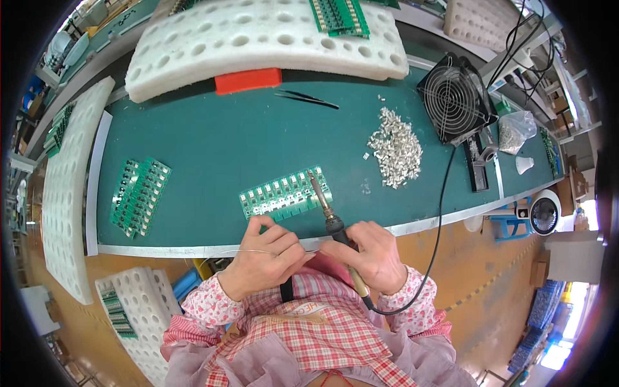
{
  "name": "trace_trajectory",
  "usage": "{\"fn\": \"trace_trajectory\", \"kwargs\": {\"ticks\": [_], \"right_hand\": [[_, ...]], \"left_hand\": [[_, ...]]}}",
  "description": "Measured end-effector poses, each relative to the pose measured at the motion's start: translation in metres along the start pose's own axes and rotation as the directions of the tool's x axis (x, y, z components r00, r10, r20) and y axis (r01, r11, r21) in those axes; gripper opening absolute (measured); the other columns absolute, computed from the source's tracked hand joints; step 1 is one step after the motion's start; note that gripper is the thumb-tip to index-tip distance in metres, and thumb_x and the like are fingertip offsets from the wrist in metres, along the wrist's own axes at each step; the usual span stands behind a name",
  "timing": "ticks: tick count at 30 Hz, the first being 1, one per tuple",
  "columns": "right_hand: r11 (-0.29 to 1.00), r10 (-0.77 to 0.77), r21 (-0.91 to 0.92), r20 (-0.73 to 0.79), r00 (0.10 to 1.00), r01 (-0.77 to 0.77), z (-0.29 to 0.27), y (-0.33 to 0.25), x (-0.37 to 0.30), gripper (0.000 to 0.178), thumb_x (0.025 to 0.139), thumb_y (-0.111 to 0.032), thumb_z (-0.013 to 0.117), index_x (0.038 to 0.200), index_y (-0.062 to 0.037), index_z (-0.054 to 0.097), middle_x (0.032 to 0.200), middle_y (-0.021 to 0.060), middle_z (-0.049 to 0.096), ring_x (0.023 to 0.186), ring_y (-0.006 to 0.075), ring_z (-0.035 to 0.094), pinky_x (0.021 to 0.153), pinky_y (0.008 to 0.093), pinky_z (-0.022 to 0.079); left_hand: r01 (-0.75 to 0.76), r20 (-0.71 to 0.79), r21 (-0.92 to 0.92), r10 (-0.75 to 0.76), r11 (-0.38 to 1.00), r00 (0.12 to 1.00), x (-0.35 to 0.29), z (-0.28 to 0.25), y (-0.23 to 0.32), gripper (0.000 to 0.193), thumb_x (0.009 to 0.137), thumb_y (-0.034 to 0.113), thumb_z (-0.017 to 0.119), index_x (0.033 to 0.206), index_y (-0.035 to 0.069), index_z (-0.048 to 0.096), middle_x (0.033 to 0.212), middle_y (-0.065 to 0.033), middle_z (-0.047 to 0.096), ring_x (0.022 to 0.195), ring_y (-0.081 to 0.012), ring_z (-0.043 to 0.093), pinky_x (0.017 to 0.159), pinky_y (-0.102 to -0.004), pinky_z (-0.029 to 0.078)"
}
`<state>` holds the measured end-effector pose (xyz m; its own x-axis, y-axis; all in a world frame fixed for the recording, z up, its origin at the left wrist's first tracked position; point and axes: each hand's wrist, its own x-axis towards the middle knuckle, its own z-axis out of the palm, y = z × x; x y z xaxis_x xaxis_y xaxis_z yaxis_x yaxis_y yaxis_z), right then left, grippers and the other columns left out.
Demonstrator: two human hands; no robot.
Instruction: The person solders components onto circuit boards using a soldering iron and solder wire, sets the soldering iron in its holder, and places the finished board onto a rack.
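Note:
My right hand is closed round the handle of a soldering iron, whose metal tip points away from me over the right end of a green circuit board panel. Whether the tip touches the board I cannot tell. Closed in a pinch, my left hand holds a thin strand of solder wire near the bench's front edge. The wire runs across the fingers toward my right hand. Along the panel sits a row of small components.
Stacked board panels lie left. A heap of small metal parts, a fan and a bag of parts stand right. Tweezers and a red block lie before a white foam tray. The iron's cable loops at right.

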<state>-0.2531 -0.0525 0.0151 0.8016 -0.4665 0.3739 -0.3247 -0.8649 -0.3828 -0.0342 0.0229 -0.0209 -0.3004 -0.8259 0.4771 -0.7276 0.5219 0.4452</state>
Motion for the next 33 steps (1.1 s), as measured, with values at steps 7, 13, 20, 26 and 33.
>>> {"fn": "trace_trajectory", "kwargs": {"ticks": [7,13,20,26,33], "right_hand": [[0.956,0.287,0.055,-0.355,0.890,-0.287,0.008,0.018,-0.028,0.035,0.069,0.001,0.080,0.101,-0.0104,0.068,0.068,0.0055,0.045,0.059,0.0231,0.051,0.052,0.0369,0.040],[0.967,0.256,0.102,-0.396,0.882,-0.234,0.026,0.025,-0.011,0.044,0.071,0.005,0.078,0.110,-0.0107,0.069,0.068,0.0067,0.046,0.059,0.0234,0.050,0.052,0.0355,0.041],[0.915,0.391,0.273,-0.423,0.818,-0.296,0.034,0.029,0.000,0.038,0.075,0.006,0.076,0.110,-0.0079,0.069,0.075,0.0083,0.056,0.064,0.0235,0.054,0.057,0.0343,0.045],[0.878,0.452,0.355,-0.388,0.803,-0.323,0.035,0.032,-0.004,0.037,0.075,0.002,0.078,0.109,-0.0088,0.070,0.082,0.0091,0.056,0.066,0.0228,0.056,0.058,0.0324,0.047],[0.978,0.206,0.065,-0.285,0.936,-0.196,0.040,0.032,-0.008,0.031,0.071,-0.015,0.083,0.100,-0.0216,0.073,0.089,0.0075,0.052,0.074,0.0275,0.056,0.064,0.0381,0.046]], "left_hand": [[0.257,-0.163,0.008,-0.253,0.966,0.954,0.004,-0.003,-0.008,0.022,0.077,0.007,0.075,0.072,0.006,0.053,0.083,-0.0060,0.062,0.078,-0.0265,0.058,0.082,-0.0412,0.038],[0.362,-0.063,0.114,-0.357,0.925,0.932,0.020,-0.007,-0.022,0.045,0.064,0.020,0.089,0.089,0.009,0.053,0.119,-0.0096,0.063,0.110,-0.0321,0.056,0.092,-0.0434,0.037],[0.338,0.017,0.057,-0.339,0.939,0.941,0.024,-0.022,-0.030,0.039,0.066,0.017,0.087,0.089,0.009,0.056,0.114,-0.0086,0.067,0.105,-0.0284,0.058,0.089,-0.0413,0.039],[0.220,-0.012,0.068,-0.220,0.973,0.975,0.041,-0.018,-0.034,0.016,0.081,0.012,0.074,0.081,0.008,0.059,0.096,-0.0052,0.067,0.089,-0.0259,0.061,0.085,-0.0399,0.040],[0.060,0.053,-0.052,-0.057,0.997,0.997,0.045,-0.002,-0.020,0.018,0.080,0.015,0.076,0.078,0.009,0.059,0.085,-0.0025,0.063,0.081,-0.0223,0.060,0.083,-0.0393,0.038]]}}
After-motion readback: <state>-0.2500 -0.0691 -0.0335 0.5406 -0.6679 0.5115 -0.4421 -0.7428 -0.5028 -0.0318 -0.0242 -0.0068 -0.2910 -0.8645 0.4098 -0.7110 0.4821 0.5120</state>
